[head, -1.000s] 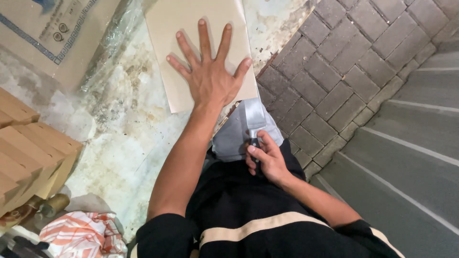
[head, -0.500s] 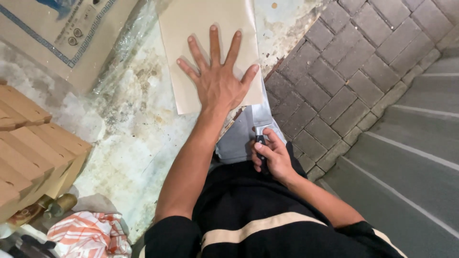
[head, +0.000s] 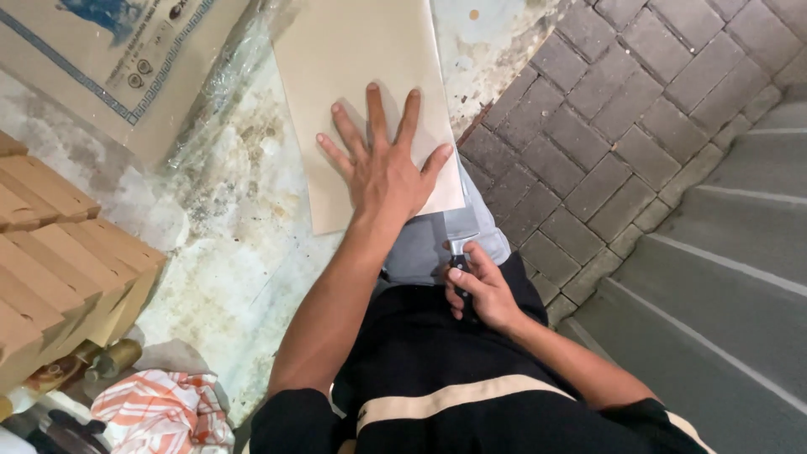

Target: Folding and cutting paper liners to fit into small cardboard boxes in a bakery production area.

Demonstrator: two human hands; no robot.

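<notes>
A beige rectangular tile (head: 361, 76) lies flat on a stained concrete floor (head: 218, 219). My left hand (head: 385, 164) presses on the tile's near end, palm down, fingers spread. My right hand (head: 479, 290) sits lower, close to my body, closed around the dark handle of a small metal tool (head: 458, 252) whose blade points toward the tile's near edge. Under the tool is a grey knee or trouser leg (head: 420, 248).
A large cardboard box (head: 109, 59) with clear plastic wrap lies at the top left. Stacked brown boxes (head: 59, 261) stand at the left edge. An orange-and-white cloth (head: 160, 412) is at the bottom left. Grey paving bricks (head: 605, 126) and concrete steps (head: 723, 277) fill the right.
The view has shifted, so the tile and both hands sit lower in the frame. My left hand stays flat on the tile; my right hand still grips the tool.
</notes>
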